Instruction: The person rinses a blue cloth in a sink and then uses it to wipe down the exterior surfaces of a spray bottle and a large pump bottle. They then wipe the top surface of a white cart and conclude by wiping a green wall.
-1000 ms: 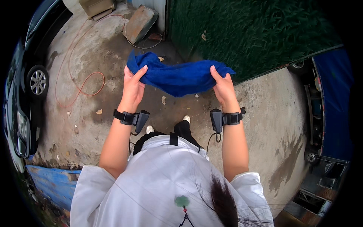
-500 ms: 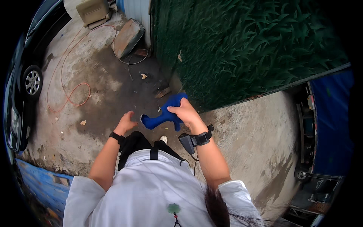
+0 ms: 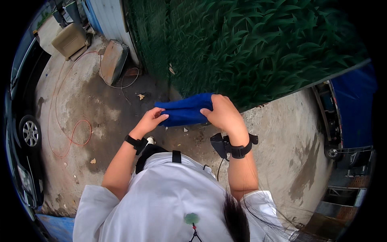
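Observation:
Stretched between my two hands is a blue cloth (image 3: 183,111), folded lengthwise with a crease along its middle. My left hand (image 3: 152,119) pinches its left end between thumb and fingers. At the other end my right hand (image 3: 223,113) grips the cloth, thumb on the near face and fingers behind it, partly hidden. The cloth hangs in front of my waist, above the ground. Each wrist wears a black strap, and the right one carries a small black box (image 3: 219,146) with a cable.
A green leafy-patterned panel (image 3: 250,48) stands ahead. On the left are a parked car (image 3: 30,133), a looped orange hose (image 3: 82,133) on the concrete, a beige seat-like object (image 3: 70,40) and a leaning slab (image 3: 113,62). A blue-covered vehicle (image 3: 356,109) is at the right.
My left hand has taken hold of the cloth's left end, which was hanging loose from my right hand. The cloth is now spread flatter between both hands, and my view has shifted right.

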Tool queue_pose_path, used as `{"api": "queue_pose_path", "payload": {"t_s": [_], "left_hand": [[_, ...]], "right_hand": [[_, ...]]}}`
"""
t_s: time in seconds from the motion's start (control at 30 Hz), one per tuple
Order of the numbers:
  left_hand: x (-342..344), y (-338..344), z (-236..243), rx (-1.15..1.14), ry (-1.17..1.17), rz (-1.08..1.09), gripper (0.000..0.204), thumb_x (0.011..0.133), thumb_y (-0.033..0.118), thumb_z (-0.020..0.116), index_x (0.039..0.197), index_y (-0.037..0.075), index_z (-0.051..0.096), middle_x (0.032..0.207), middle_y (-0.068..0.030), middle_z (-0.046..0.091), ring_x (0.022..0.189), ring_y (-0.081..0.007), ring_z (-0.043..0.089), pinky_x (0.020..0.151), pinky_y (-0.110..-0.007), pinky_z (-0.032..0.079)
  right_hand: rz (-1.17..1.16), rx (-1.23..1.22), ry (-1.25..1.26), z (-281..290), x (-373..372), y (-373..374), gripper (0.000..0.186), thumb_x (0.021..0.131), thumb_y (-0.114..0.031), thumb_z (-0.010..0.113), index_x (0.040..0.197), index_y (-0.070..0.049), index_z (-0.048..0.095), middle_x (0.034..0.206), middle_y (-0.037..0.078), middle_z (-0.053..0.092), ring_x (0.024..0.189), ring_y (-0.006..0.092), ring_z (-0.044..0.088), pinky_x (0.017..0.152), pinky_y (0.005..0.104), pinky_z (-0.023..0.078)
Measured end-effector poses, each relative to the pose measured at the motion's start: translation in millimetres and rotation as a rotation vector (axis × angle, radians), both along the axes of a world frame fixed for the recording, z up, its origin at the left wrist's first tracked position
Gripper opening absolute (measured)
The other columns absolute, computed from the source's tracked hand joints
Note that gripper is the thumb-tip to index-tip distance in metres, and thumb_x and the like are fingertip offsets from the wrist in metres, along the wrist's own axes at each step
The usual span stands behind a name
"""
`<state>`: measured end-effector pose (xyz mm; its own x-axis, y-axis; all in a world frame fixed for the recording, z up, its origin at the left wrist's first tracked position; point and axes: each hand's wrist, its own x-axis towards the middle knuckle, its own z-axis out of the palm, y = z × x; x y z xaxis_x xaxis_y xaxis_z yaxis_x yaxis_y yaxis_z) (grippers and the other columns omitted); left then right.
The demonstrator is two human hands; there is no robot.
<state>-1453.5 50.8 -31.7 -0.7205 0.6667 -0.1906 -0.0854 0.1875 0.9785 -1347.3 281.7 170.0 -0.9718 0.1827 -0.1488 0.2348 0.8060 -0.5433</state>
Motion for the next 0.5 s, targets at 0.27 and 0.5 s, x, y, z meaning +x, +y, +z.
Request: {"api": "queue_pose_path", "payload": {"t_s": [0.27, 0.5], "left_hand": [[-62.5, 35.5, 146.5, -0.215, 1.068, -0.046, 0.016, 0.078, 0.011, 0.067, 0.09, 0.003, 0.06, 0.084, -0.0111, 0.058, 0.069, -0.0277, 0.058, 0.061, -0.035, 0.046], [-117.6, 128.4, 305.5, 0.59, 0.784, 0.075, 0.025, 0.091, 0.013, 0.058, 0.112, 0.0, 0.055, 0.112, -0.0178, 0.061, 0.097, -0.0217, 0.062, 0.086, -0.032, 0.048]], "right_hand": [[-0.371, 0.001, 0.139, 19.3, 22.6, 13.0, 0.03, 0.069, -0.01, 0.075, 0.091, 0.007, 0.063, 0.087, 0.019, 0.061, 0.085, 0.0355, 0.059, 0.074, 0.038, 0.048], [-0.622, 0.882, 1.123, 155.7, 15.7, 13.1, 0.003, 0.074, -0.007, 0.07, 0.076, -0.005, 0.069, 0.075, 0.006, 0.063, 0.068, 0.0212, 0.059, 0.061, 0.0273, 0.044]]}}
